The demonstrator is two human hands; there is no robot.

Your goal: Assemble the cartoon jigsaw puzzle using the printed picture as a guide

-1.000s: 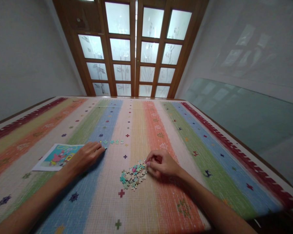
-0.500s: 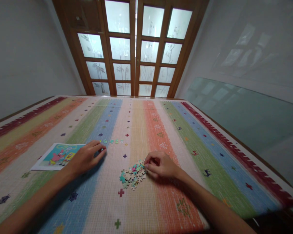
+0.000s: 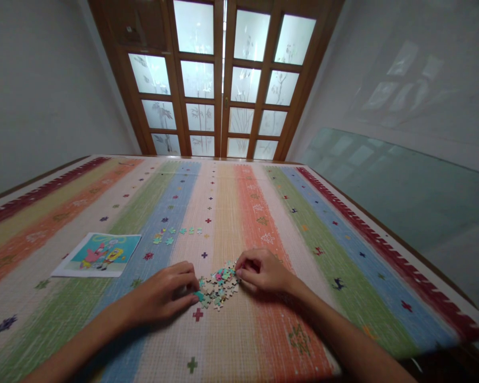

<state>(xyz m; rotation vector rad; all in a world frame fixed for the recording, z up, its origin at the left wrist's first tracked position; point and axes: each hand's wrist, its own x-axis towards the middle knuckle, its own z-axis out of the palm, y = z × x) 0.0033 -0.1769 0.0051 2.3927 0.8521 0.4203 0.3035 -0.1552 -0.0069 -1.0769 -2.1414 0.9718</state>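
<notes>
A small heap of jigsaw puzzle pieces (image 3: 219, 287), some teal or pink and many pale side up, lies on the striped tablecloth. My left hand (image 3: 173, 290) is at the heap's left edge, its thumb and forefinger closing on a teal puzzle piece (image 3: 200, 296). On the opposite edge, my right hand (image 3: 263, 270) is curled in a pinch at the pieces; its fingertips mostly hide what they grip. Beyond my left hand, several loose teal pieces (image 3: 170, 241) lie apart from the heap, some in a short row. A cartoon picture sheet (image 3: 130, 260) rests at the left.
The striped tablecloth (image 3: 231, 351) covers a wide table. Its right edge runs beside a pale glass panel (image 3: 403, 186) against the wall. Wooden doors with frosted panes (image 3: 241, 82) stand past the far edge.
My left hand has moved from beside the picture sheet right and nearer to the heap, uncovering the sheet and more loose pieces. My right hand has barely moved.
</notes>
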